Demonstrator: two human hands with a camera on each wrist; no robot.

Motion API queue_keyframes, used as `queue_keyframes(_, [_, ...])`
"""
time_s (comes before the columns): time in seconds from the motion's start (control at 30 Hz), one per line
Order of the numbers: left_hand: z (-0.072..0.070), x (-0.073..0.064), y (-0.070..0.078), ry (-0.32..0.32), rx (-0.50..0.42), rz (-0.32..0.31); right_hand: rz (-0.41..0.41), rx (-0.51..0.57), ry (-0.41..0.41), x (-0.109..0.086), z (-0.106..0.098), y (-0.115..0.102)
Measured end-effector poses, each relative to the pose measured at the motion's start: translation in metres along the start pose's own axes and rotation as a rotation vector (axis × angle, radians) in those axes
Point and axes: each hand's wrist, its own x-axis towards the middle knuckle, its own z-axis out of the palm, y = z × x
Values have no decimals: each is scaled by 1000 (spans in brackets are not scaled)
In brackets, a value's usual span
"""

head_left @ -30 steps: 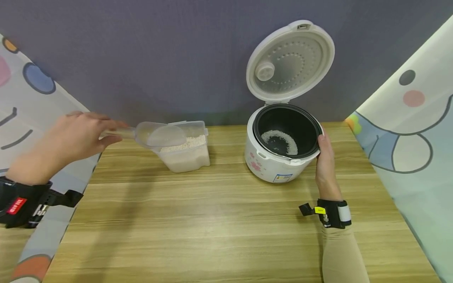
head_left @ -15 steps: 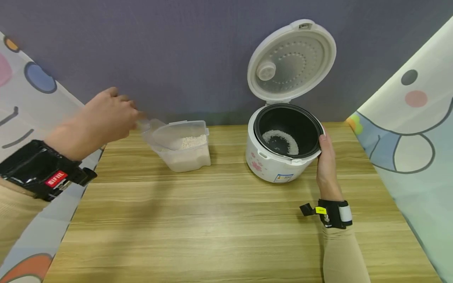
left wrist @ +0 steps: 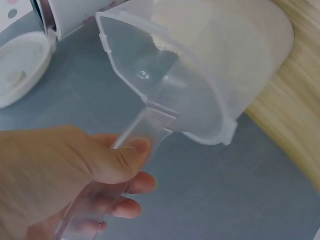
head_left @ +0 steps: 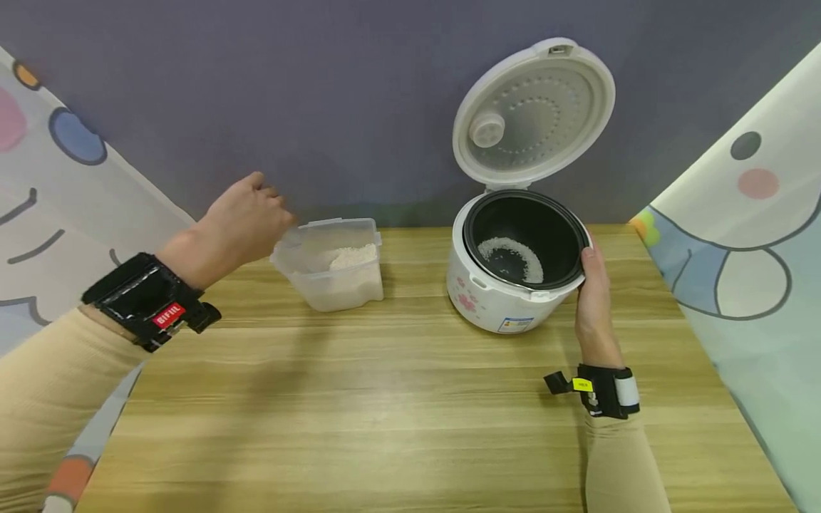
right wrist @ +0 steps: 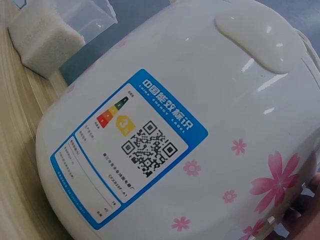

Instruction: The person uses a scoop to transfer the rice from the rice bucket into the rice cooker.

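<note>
My left hand (head_left: 246, 217) grips the handle of a clear plastic scoop (left wrist: 142, 127), with the thumb along the top of it. The scoop's bowl dips into a translucent container (head_left: 340, 296) of white rice (head_left: 354, 256); in the head view the hand and container wall mostly hide it. At the right stands a white rice cooker (head_left: 494, 306) with pink flowers, its lid (head_left: 545, 114) raised. Inside its black inner pot (head_left: 551, 235) lies a curved band of rice (head_left: 516, 251). My right hand (head_left: 594, 299) holds the cooker's right side, thumb at the rim; its other fingers are mostly hidden.
Everything stands on a wooden table (head_left: 398, 413). Behind it rises a dark grey panel (head_left: 308, 107), near the container and the raised lid. Cartoon-printed panels (head_left: 750, 285) flank the table on both sides.
My left hand has moved right and tipped the scoop more steeply, so its bowl sits deeper in the container. My right hand and the cooker keep their places.
</note>
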Motion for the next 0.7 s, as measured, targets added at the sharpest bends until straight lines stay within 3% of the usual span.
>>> queue_keyframes(0.23, [23, -8, -3, 6, -168, -25, -1, 17, 11, -2, -1, 2])
queue_keyframes(0.43, [46, -21, -7, -14, -338, -92, -1, 10, 9, 0, 0, 2])
queue_keyframes(0.7, [57, -31, -6, 11, -421, -142, -5, -5, 13, 0, 0, 1])
